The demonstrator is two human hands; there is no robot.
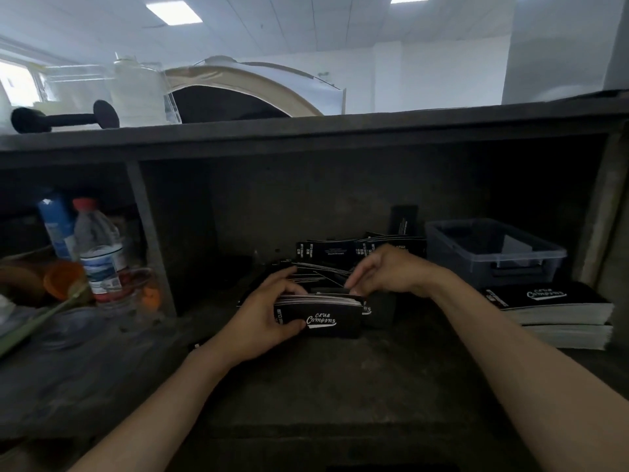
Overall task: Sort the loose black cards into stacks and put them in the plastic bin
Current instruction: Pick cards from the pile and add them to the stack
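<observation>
Right of the right grip (384,271): one plastic bin (494,258), two finished stacks (558,306). Left grip (260,316) clamps one card stack (328,320); right grip pinches its top.

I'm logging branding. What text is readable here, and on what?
"CLUB" above a script word, seemingly "Camping": front of the stack of black cards gripped by the left hand.
Same logo: top of the tall pile of black cards before the clear plastic bin.
Small white print on the loose black cards behind: too blurred.
Labels on the clear water bottle and blue container: unreadable.
</observation>
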